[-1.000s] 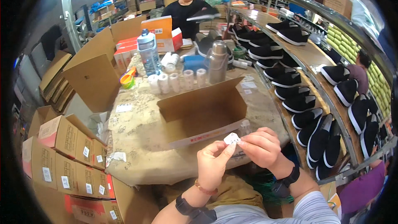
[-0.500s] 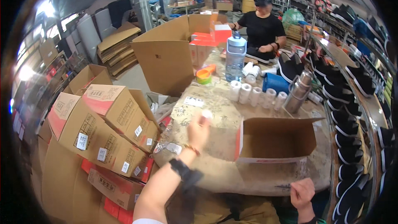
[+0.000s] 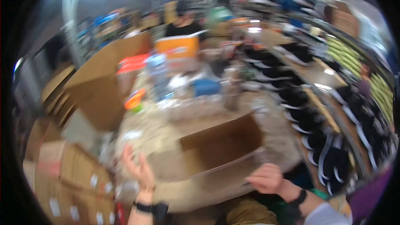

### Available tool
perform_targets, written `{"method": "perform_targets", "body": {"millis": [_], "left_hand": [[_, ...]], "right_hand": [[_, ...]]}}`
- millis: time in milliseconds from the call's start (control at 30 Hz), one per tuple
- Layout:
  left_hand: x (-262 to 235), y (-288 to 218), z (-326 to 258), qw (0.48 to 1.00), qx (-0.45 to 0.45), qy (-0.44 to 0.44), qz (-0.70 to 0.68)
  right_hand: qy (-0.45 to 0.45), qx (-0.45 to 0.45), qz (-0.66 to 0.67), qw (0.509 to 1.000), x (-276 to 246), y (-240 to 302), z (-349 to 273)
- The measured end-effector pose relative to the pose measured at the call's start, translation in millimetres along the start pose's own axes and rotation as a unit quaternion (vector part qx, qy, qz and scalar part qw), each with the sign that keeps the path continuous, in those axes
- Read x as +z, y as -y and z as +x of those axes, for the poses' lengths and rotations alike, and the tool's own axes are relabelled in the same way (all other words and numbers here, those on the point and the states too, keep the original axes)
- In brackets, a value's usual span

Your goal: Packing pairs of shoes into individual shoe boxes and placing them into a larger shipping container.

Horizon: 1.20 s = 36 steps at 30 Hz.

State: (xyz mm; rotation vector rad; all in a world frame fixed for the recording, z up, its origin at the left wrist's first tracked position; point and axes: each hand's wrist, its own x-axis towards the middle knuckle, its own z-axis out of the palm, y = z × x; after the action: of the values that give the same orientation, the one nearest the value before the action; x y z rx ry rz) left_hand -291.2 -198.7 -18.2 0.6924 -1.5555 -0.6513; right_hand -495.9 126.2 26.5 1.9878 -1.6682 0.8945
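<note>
My left hand point(image 3: 139, 170) is raised over the near left of the covered table point(image 3: 162, 164), fingers spread and nothing seen in them. Towards the front edge, my right hand point(image 3: 266, 179) has its fingers curled in, and nothing shows in it. Close beyond it stands an open, shallow cardboard box point(image 3: 223, 146), lying between my two hands with its hollow side showing. A white label point(image 3: 132, 134) lies on the table beyond my left hand. Motion blur softens the whole picture.
Blurred white rolls point(image 3: 191, 107), a large water bottle point(image 3: 157, 75) and a steel flask point(image 3: 230, 87) stand farther back. Black shoes point(image 3: 300, 112) line racks at right. Stacked cartons point(image 3: 75, 171) fill the left. A person point(image 3: 183, 27) is behind an orange box point(image 3: 179, 48).
The view has swung right, so table and box appear farther left. My left hand has opened from a closed pose with something small and white at its fingers. My right hand stays curled.
</note>
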Motion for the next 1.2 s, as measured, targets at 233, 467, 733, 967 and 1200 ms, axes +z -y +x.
{"method": "perform_targets", "body": {"millis": [233,467,733,967,1200], "left_hand": [[5,-122,-77,0.876,0.362,0.309,-0.082],[-4,-158,-133,0.888,0.219,0.384,-0.129],[12,-186,-125,0.884,0.215,0.397,-0.124],[105,-166,-139,0.836,0.07,0.514,-0.178],[125,-199,-102,0.851,-0.085,0.354,-0.379]], "right_hand": [[-0.025,0.038,-0.178,0.983,-88,-64,22],[-0.087,0.511,-0.573,0.635,-336,-219,-1],[-0.162,0.543,-0.414,0.712,-357,-267,-53],[-0.263,0.404,0.323,0.815,-199,-119,54],[-0.247,0.362,0.659,0.611,-62,-69,-29]]}}
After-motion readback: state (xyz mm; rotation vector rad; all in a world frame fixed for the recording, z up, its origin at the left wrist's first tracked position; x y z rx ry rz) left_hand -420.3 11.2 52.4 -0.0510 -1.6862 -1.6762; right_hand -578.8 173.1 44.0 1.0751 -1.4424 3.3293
